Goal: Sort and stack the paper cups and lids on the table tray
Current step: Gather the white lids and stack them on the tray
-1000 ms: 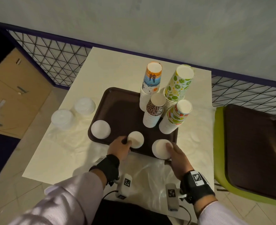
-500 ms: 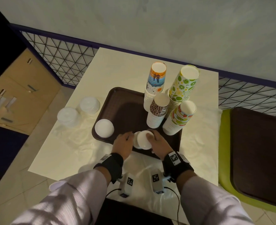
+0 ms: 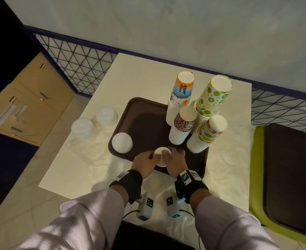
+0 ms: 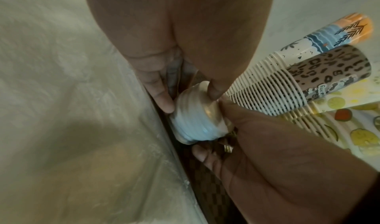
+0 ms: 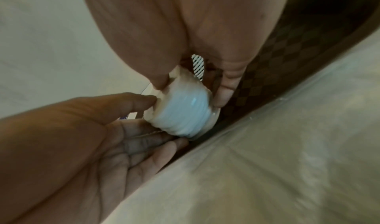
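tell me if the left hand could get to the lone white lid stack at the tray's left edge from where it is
Probably yes. The white lid stack sits just left of the left hand with bare tray between, but that hand grips the lid stack both hands hold and would have to release it.

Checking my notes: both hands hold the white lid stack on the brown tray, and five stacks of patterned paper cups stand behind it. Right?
Not five: the head view shows four patterned paper cup stacks. Both hands, left hand and right hand, do hold the white lid stack on the brown tray.
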